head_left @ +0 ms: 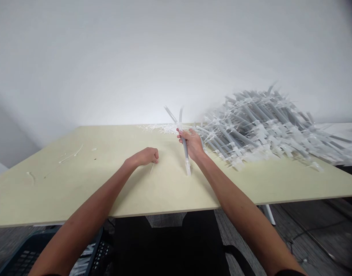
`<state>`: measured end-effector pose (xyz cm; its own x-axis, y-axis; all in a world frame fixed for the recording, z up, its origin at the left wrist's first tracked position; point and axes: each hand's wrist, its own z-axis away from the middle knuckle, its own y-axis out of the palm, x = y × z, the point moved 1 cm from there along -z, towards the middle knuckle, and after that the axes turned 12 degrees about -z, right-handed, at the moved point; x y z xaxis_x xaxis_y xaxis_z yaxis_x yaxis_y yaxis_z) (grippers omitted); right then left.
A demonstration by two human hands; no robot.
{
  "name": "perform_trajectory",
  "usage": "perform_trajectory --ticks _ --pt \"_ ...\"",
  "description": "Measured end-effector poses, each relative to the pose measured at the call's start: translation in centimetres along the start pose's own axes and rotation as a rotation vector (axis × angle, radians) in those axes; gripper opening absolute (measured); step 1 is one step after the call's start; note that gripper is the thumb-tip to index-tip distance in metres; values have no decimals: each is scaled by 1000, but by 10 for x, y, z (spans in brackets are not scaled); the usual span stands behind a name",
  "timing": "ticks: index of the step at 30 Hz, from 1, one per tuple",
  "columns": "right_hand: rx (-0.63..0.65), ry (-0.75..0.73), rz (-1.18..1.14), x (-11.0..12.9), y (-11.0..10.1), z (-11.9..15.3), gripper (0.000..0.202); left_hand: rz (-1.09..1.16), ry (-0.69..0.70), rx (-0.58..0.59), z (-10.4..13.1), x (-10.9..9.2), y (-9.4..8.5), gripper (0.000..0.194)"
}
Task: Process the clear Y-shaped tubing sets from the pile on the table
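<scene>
My right hand is closed round a Y-shaped tube assembly. Two short branches of it point up and away, and a translucent white end piece hangs down over the table. To its left, my left hand is curled into a fist, apart from the tubing. A thin whitish strip, which looks like a cable tie, sticks out below those fingers; the rest of it is hidden in the fist. Behind my hands lies a heap of small white cable ties.
A big pile of similar grey tube assemblies covers the table's right part, near the wall. Loose cable ties lie on the left of the table. Below the front edge stands a dark plastic basket with tube-like pieces in it.
</scene>
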<state>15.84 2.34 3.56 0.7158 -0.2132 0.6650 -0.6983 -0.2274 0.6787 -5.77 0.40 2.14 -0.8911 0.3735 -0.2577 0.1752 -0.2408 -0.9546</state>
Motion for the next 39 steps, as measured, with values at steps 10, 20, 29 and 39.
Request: perform_trajectory --ticks 10,20,29,39 --pt "63 143 38 0 4 5 29 161 107 -91 -2 5 -3 21" --pt "131 191 74 -10 16 16 34 1046 -58 -493 -21 -13 6 34" --pt "77 287 9 -20 18 20 55 1338 5 -498 -21 -21 10 28" --pt "11 338 -26 -27 4 12 13 1516 10 -381 -19 -37 21 23"
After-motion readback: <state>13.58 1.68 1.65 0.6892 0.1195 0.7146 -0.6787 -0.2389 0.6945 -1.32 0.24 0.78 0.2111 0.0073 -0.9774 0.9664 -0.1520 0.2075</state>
